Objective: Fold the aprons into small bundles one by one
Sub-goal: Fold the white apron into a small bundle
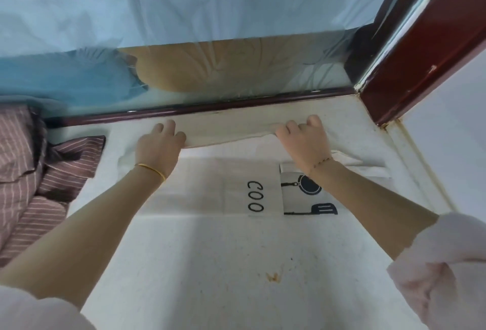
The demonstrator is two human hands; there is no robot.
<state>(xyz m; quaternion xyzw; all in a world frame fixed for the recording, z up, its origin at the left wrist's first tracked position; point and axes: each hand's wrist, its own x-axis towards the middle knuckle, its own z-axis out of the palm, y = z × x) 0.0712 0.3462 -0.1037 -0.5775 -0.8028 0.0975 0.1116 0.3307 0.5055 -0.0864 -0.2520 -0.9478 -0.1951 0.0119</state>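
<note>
A cream apron [205,187] lies partly folded on the white surface, with black letters "COO" and a printed pan and spatula near its right side. Its far edge is lifted off the surface as a taut fold between my hands. My left hand [160,145] grips that edge at the left, fingers curled over the cloth. My right hand [302,143] grips the same edge at the right, fingers curled over it too. Both arms reach forward from the bottom corners.
A heap of brown striped aprons [34,179] lies at the left. A dark red frame rail [210,106] and a plastic-covered pane bound the far side. A red post [420,66] stands at the right. A small orange stain [273,275] marks the near surface.
</note>
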